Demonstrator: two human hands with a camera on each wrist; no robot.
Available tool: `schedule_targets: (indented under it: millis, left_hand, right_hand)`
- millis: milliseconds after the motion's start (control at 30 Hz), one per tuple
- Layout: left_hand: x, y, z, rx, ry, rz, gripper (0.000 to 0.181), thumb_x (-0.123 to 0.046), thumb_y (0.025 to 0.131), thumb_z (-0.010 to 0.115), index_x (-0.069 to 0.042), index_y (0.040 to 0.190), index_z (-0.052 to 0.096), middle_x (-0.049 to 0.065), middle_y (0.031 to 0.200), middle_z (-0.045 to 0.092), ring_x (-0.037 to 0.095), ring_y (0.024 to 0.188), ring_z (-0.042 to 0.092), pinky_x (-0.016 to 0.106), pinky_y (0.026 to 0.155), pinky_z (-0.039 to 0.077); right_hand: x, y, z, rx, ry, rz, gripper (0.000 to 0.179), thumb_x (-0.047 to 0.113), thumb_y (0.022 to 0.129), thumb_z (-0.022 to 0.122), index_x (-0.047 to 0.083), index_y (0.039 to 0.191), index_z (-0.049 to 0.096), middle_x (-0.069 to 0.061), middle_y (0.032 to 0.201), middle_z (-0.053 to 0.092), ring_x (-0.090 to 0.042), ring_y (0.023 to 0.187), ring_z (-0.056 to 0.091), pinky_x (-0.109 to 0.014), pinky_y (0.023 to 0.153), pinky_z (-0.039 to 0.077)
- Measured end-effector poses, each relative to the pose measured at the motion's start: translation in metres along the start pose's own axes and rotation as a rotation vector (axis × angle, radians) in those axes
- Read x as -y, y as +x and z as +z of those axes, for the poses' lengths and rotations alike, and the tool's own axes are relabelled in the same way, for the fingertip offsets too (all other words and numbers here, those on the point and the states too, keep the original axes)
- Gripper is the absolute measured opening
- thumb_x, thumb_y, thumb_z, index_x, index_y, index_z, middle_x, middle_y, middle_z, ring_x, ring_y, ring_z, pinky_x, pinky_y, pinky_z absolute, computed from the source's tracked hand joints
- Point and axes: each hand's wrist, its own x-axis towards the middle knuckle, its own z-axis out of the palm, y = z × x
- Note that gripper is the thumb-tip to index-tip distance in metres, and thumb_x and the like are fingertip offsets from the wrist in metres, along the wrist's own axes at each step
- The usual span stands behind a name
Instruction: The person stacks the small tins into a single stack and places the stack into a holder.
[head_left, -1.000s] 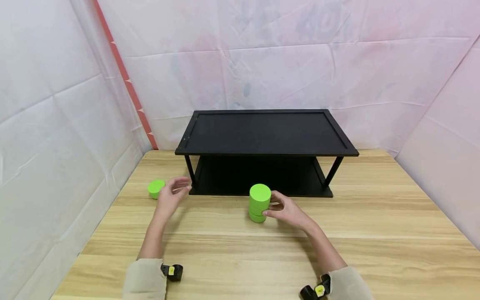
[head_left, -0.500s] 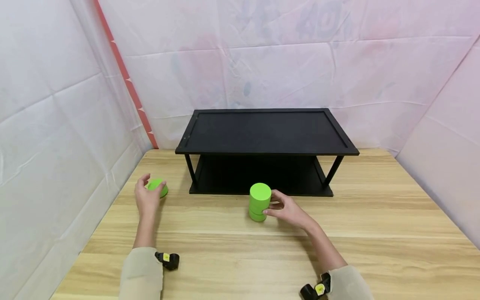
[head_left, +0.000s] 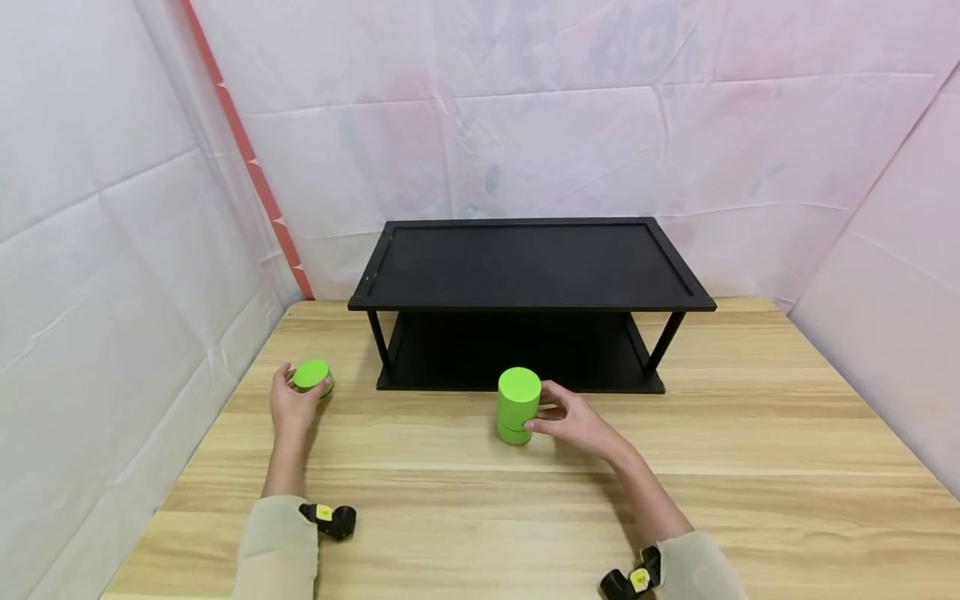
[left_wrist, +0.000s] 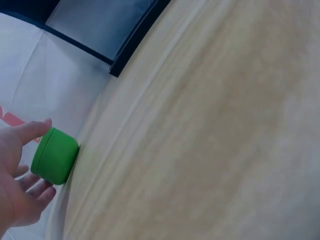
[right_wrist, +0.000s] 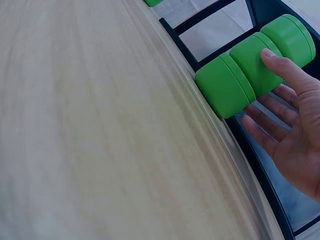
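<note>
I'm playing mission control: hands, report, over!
Left hand around lone green container. Right hand holding upright green stack. Black rack behind stack, blocking neither hand.

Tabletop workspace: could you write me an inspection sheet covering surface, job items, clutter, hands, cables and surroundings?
Surface: wood-grain table.
Job's things: green stack of three containers, upright in front of the black two-level rack; single green container to the left of the rack.
Clutter: nothing seen.
Hands: right hand holds the green stack, thumb on the middle container; left hand has thumb and fingers around the single green container, firmness unclear.
Cables: nothing seen.
Surroundings: white sheets behind and at both sides, with a red strip toward the left.
</note>
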Motion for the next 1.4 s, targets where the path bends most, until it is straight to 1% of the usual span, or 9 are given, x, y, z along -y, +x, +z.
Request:
schedule_targets:
  millis: [100, 300, 533, 733, 867, 1033, 1233, 1400]
  left_hand:
    - [0.004, 0.001, 0.0, 0.009, 0.014, -0.002, 0.08, -0.009, 0.082, 0.068, 0.006, 0.142, 0.016, 0.027, 0.139, 0.029, 0.04, 0.126, 0.03, 0.045, 0.105, 0.023]
    - [0.008, 0.003, 0.003, -0.017, 0.01, 0.013, 0.075, -0.008, 0.083, 0.068, 0.008, 0.14, 0.021, 0.028, 0.136, 0.033, 0.04, 0.124, 0.033, 0.044, 0.104, 0.026]
    - [0.012, 0.003, 0.006, -0.053, 0.01, 0.002, 0.069, -0.009, 0.082, 0.068, 0.01, 0.134, 0.028, 0.03, 0.13, 0.037, 0.041, 0.12, 0.037, 0.046, 0.101, 0.029]
    - [0.015, 0.002, 0.006, -0.05, 0.007, -0.005, 0.066, -0.012, 0.081, 0.069, 0.011, 0.131, 0.032, 0.031, 0.129, 0.039, 0.042, 0.12, 0.038, 0.047, 0.101, 0.03]
    - [0.015, 0.002, 0.006, -0.055, 0.005, -0.01, 0.065, -0.012, 0.081, 0.07, 0.01, 0.131, 0.034, 0.03, 0.128, 0.041, 0.041, 0.119, 0.039, 0.046, 0.1, 0.031]
    - [0.013, 0.001, 0.005, -0.061, -0.016, -0.019, 0.068, -0.013, 0.081, 0.071, 0.007, 0.132, 0.03, 0.029, 0.131, 0.039, 0.04, 0.121, 0.038, 0.044, 0.101, 0.031]
    - [0.013, 0.0, 0.005, -0.063, -0.023, -0.022, 0.071, -0.012, 0.08, 0.072, 0.005, 0.134, 0.028, 0.029, 0.133, 0.037, 0.039, 0.123, 0.036, 0.043, 0.103, 0.028]
    - [0.013, 0.0, 0.005, -0.068, -0.049, -0.029, 0.068, -0.011, 0.08, 0.071, 0.006, 0.132, 0.031, 0.029, 0.132, 0.038, 0.038, 0.122, 0.039, 0.042, 0.101, 0.031]
  right_hand:
    - [0.0, 0.0, 0.0, 0.009, 0.009, -0.008, 0.052, 0.016, 0.082, 0.072, 0.002, 0.125, 0.048, -0.014, 0.117, 0.053, -0.031, 0.107, 0.053, -0.039, 0.09, 0.044]
    - [0.0, 0.0, -0.001, 0.013, 0.019, -0.011, 0.051, 0.014, 0.082, 0.071, 0.002, 0.125, 0.047, -0.015, 0.116, 0.053, -0.032, 0.107, 0.053, -0.039, 0.09, 0.044]
    - [-0.001, -0.001, -0.001, 0.004, 0.003, 0.013, 0.052, 0.02, 0.081, 0.073, 0.006, 0.125, 0.049, -0.012, 0.115, 0.055, -0.029, 0.106, 0.054, -0.037, 0.089, 0.045]
    - [-0.002, -0.001, -0.001, 0.009, -0.003, 0.022, 0.051, 0.021, 0.081, 0.072, 0.007, 0.124, 0.049, -0.012, 0.116, 0.054, -0.029, 0.107, 0.054, -0.037, 0.09, 0.045]
    - [-0.001, 0.0, -0.001, 0.01, 0.006, 0.027, 0.052, 0.017, 0.082, 0.072, 0.006, 0.126, 0.048, -0.012, 0.117, 0.054, -0.029, 0.107, 0.053, -0.037, 0.09, 0.044]
    - [0.0, 0.0, -0.001, 0.01, 0.021, 0.023, 0.053, 0.014, 0.082, 0.071, 0.005, 0.128, 0.046, -0.014, 0.118, 0.053, -0.032, 0.108, 0.052, -0.04, 0.091, 0.044]
    - [0.0, 0.0, -0.001, 0.011, 0.003, 0.024, 0.052, 0.018, 0.082, 0.072, 0.006, 0.126, 0.048, -0.012, 0.117, 0.054, -0.03, 0.107, 0.053, -0.037, 0.09, 0.044]
    - [-0.001, 0.0, -0.001, 0.01, -0.004, 0.007, 0.051, 0.02, 0.081, 0.072, 0.007, 0.125, 0.049, -0.011, 0.116, 0.054, -0.029, 0.107, 0.053, -0.038, 0.09, 0.044]
